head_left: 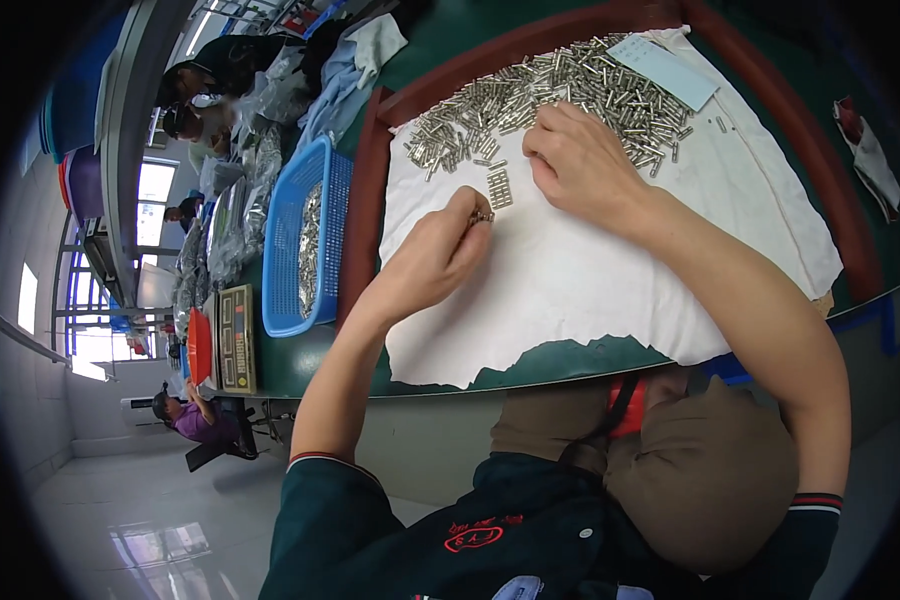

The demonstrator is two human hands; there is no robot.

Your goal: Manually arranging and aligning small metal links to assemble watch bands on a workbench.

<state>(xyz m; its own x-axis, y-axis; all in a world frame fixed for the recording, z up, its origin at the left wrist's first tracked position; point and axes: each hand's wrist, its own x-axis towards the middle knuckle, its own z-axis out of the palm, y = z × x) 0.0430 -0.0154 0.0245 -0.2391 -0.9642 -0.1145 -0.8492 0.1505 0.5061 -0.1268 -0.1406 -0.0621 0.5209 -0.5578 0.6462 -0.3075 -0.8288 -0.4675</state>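
Note:
A heap of small, shiny metal cylinders (610, 95) lies along the far side of a white cloth (590, 270). My left hand (430, 250) is closed, with a few of these metal cylinders (481, 217) showing between thumb and curled fingers. Just beyond it, a neat block of cylinders (499, 188) sits in rows on the cloth. My right hand (585, 165) rests at the near edge of the heap, its fingers bent and drawn together. What its fingertips pinch, if anything, is hidden.
Dark red wooden rails (370, 190) border the cloth. A pale blue card (665, 70) lies on the heap. Left of the rail stands a blue plastic basket (282, 270) with metal parts, then a scale (236, 340). A crumpled wrapper (867, 160) lies far right. Other people are at the left.

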